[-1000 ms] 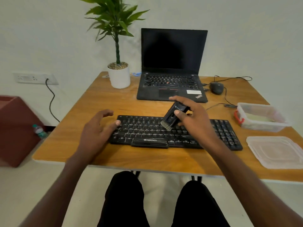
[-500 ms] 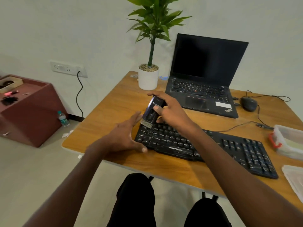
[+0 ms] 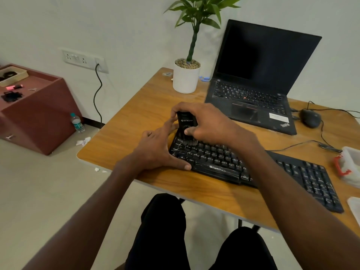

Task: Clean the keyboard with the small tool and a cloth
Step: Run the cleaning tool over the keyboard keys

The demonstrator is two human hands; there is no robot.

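A black keyboard [image 3: 224,160] lies slantwise on the wooden table [image 3: 136,123]. My right hand [image 3: 210,125] grips a small black brush tool [image 3: 186,121] upright, with its bristles down on the keys at the keyboard's far left corner. My left hand [image 3: 157,151] rests against the keyboard's left end, thumb along the front edge and fingers reaching straight toward the tool. No cloth is plainly visible.
An open black laptop [image 3: 253,94] and a white plant pot [image 3: 186,78] stand behind the keyboard. A wired mouse [image 3: 309,117] and a plastic container with a red latch [image 3: 348,164] sit at the right. A red-brown cabinet [image 3: 39,114] and a bottle [image 3: 78,122] stand on the floor, left.
My right hand has carried the brush from mid-keyboard to the left end and stood it upright with the bristles on the corner keys. My left hand stays at the left end. My view has turned left.
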